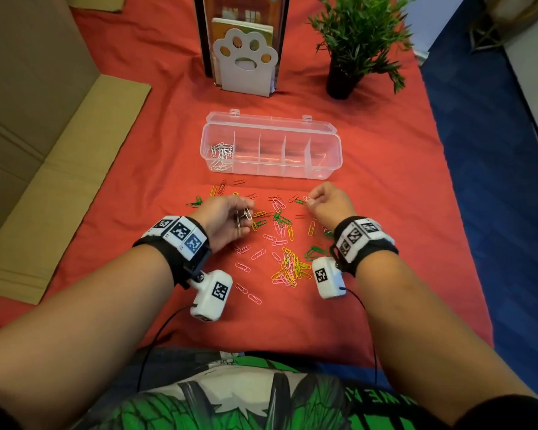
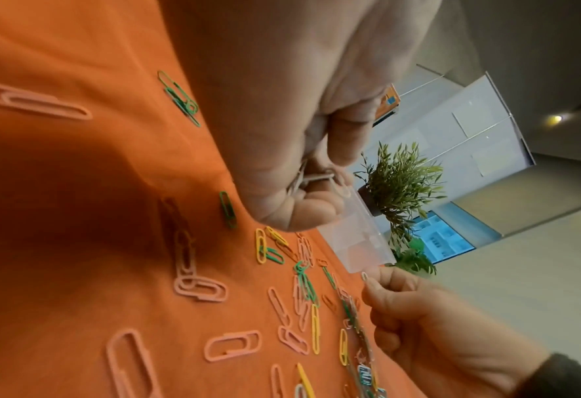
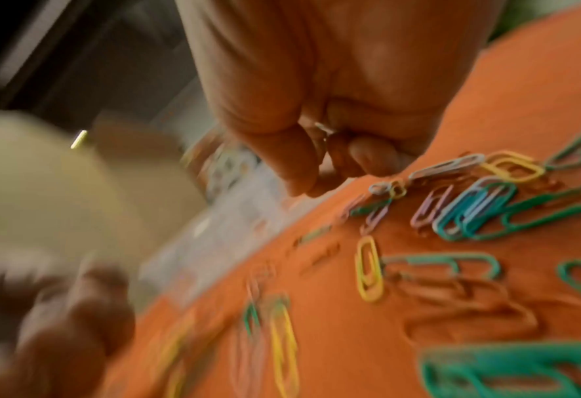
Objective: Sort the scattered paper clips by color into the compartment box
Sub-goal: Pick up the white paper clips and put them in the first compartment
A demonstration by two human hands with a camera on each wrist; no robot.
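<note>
Your left hand point(image 1: 222, 217) curls round a bunch of white paper clips point(image 1: 245, 215); your right hand point(image 1: 328, 202) pinches one white clip point(image 1: 308, 199). Coloured clips point(image 1: 288, 265) lie scattered mid-cloth, near the open compartment box point(image 1: 271, 150), white ones point(image 1: 221, 152) in its leftmost compartment.

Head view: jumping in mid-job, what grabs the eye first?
The scatter of pink, yellow and green clips on the red cloth, between both hands. Behind it, the clear box lies open, with white clips in its leftmost compartment only. The left hand holds a bunch of white clips; the right hand pinches one more.
</note>
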